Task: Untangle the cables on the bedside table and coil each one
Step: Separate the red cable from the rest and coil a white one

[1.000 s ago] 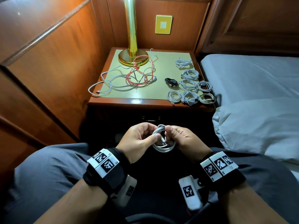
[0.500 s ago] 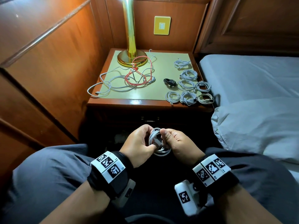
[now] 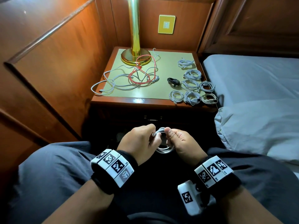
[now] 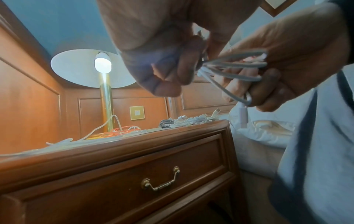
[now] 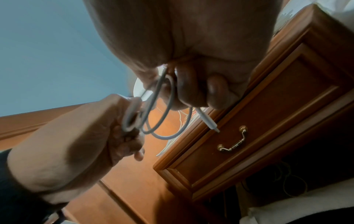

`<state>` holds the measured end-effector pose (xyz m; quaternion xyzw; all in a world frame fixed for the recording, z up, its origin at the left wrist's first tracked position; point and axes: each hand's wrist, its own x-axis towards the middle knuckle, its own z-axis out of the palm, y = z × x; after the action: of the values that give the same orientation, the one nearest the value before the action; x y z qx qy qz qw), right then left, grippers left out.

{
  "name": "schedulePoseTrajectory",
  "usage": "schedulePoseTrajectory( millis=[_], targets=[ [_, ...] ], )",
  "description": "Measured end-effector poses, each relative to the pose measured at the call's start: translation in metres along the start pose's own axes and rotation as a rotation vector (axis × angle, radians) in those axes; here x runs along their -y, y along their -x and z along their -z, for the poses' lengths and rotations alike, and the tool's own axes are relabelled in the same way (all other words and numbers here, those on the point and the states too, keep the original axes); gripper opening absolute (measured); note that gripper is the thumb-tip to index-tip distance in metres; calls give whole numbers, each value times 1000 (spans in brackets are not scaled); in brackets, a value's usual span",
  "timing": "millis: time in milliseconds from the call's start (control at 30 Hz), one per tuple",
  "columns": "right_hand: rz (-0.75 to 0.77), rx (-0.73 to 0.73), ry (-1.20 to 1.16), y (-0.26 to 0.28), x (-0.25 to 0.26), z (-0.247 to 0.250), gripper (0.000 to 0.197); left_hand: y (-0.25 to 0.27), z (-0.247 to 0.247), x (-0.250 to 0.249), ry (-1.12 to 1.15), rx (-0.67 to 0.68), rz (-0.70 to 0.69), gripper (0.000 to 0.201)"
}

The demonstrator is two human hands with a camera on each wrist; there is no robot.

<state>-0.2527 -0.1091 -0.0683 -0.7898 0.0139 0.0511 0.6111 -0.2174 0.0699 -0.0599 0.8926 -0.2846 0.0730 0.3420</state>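
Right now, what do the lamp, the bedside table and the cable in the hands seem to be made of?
Lamp: probably polished brass-coloured metal; it gleams gold.
Bedside table: varnished reddish wood, going by its glossy moulded panel.
Cable: likely smooth white plastic sheath; it bends in soft loops.

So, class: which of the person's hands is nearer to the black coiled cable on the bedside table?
Right. The right hand is below the black coiled cable, nearly in line with it; the left hand sits farther left. Both grip the white cable over the lap.
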Motion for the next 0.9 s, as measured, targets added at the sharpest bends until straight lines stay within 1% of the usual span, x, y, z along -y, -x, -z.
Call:
schedulePoseTrajectory(
  millis=[33,100,167,200,300,433,533,667,800,900],
  targets=[
    [15,-18,18,1,1,2,43,0,1,0,61,34,29,30],
    [73,-76,166,1,2,8,45,-2,4,-2,252,106,102,34],
    [159,-130,340,-3,-2,14,50,-4,7,-3,447,124,170,35],
    [200,-144,370,-4,-3,16,53,-5,9,-4,516,117,192,37],
    [273,-126,382,-9,-7,17,53,-5,12,-3,603,98,231,38],
    [220,-12,342,-8,-7,15,39,-6,16,1,685,68,270,41],
    [217,55,313,-7,-1,20,32,-8,21,1,735,56,299,41],
    [235,84,289,-8,9,35,27,-11,26,-7,936,32,350,34],
    [212,110,237,-6,10,41,23,-13,28,-10,1031,21,396,34],
    [237,50,283,-7,10,46,22,-13,26,-15,1074,42,386,31]
  ],
)
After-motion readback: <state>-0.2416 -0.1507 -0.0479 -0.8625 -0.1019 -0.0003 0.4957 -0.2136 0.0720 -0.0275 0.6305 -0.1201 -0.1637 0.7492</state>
